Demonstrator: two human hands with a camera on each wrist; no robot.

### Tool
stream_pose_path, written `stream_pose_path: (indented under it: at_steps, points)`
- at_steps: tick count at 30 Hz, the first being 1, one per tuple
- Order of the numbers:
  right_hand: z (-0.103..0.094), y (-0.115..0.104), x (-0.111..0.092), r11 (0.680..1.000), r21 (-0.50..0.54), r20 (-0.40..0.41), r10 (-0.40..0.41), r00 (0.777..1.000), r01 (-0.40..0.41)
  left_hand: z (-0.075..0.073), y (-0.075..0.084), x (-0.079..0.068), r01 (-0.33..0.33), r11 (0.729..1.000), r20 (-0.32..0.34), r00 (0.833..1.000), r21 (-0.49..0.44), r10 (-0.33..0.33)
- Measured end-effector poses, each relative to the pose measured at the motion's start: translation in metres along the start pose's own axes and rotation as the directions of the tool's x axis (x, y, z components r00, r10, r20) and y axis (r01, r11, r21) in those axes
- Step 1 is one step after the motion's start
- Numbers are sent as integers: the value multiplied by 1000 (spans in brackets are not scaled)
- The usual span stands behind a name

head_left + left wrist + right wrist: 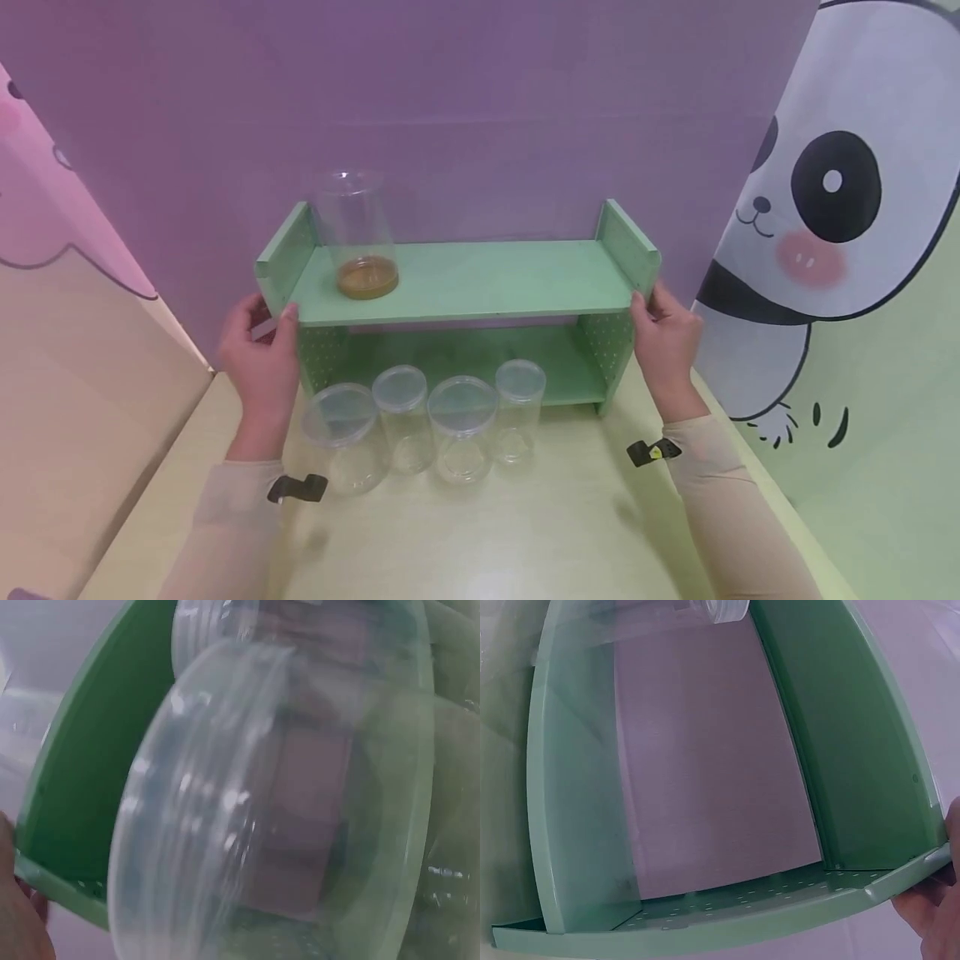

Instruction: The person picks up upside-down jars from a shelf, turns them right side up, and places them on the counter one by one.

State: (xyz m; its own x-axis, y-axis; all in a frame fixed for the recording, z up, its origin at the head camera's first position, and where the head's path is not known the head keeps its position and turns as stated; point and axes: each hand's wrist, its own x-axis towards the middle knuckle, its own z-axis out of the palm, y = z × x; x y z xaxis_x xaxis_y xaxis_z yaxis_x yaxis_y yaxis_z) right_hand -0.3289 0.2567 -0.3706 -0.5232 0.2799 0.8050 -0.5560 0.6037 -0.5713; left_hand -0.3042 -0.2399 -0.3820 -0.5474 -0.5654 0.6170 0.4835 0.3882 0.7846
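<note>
A light green two-tier shelf (495, 275) stands against the purple backdrop. My left hand (262, 358) grips its left side panel, thumb at the front edge just under the upper board. On the opposite panel, my right hand (667, 346) holds on at about the same height, its thumb in front. In the right wrist view, the fingers (937, 915) wrap the outer edge of the perforated panel. A tall clear jar (356, 217) with a brown base stands at the left of the upper board. The lower board (480, 358) lies partly behind lidded jars.
Several clear lidded jars stand in a row before the shelf: a wide one (341, 417), a slim one (401, 392), another wide one (462, 408) and a slim one (521, 383). All are on the pale table (525, 533). Panda-decorated wall (892, 275) at right.
</note>
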Motion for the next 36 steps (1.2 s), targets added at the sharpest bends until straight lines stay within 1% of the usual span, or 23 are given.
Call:
stream_pose_path:
  at_steps: [2,3,4,6,7,8,9,11,12,14,16,18,19,20,21,23,25,26,28,30,33,34,36]
  points:
    - [0,0,-1,1000,-4,6,-9,1000,9,2,8,-5,-52,998,-73,996,-20,50]
    - [0,0,-1,1000,1,10,-13,1000,13,3,12,-7,-101,994,-116,988,-26,98]
    - [0,1,0,1000,3,14,-15,1000,15,4,16,-9,-149,988,-153,978,-34,143]
    - [-1,2,0,1000,12,16,-12,1000,11,6,23,-10,-259,965,-202,948,-36,247]
    - [-1,2,0,1000,18,14,-9,1000,9,8,25,-11,-298,953,-197,938,-47,284]
    - [-1,2,0,1000,28,11,-5,1000,5,9,27,-11,-335,941,-171,931,-46,323]
    - [-1,3,0,999,35,9,-1,1000,1,11,29,-11,-358,933,-128,928,-42,350]
    - [-1,3,0,999,44,0,3,1000,-3,13,33,-10,-364,931,6,931,-24,364]
    - [-1,3,0,999,47,-1,2,1000,-2,15,35,-8,-350,937,86,933,-8,350]
    - [0,3,1,999,51,-4,1,1000,-1,18,41,-5,-303,950,230,932,71,280]
    - [0,2,1,999,52,0,2,1000,-2,21,47,1,-240,959,332,926,151,180]
    - [1,1,1,999,49,9,5,1000,-5,25,53,9,-168,958,408,911,232,61]
    - [1,1,1,999,47,13,9,1000,-10,26,56,13,-142,952,440,898,271,8]
    - [1,1,1,999,46,18,12,1000,-13,28,58,19,-120,947,472,881,299,-38]
    - [2,1,2,999,46,22,16,1000,-17,29,60,24,-100,945,502,862,311,-74]
    - [2,0,2,999,38,22,19,1000,-20,34,61,36,-61,947,559,819,316,-134]
    - [2,0,2,999,38,22,24,999,-25,38,60,45,-28,954,603,781,299,-166]
    - [2,0,3,999,42,23,26,999,-27,41,60,49,-10,959,620,765,284,-175]
    - [2,0,3,998,45,25,34,999,-35,44,57,55,19,964,645,740,264,-191]
    - [2,0,2,998,54,28,36,999,-38,46,55,58,16,967,664,724,255,-188]
    - [2,1,2,999,47,19,24,1000,-25,48,54,59,7,969,685,706,248,-180]
    - [2,2,2,999,42,15,15,1000,-16,48,54,58,5,969,689,702,247,-179]
    - [2,4,3,999,35,5,9,1000,-9,48,55,57,4,970,692,700,244,-177]
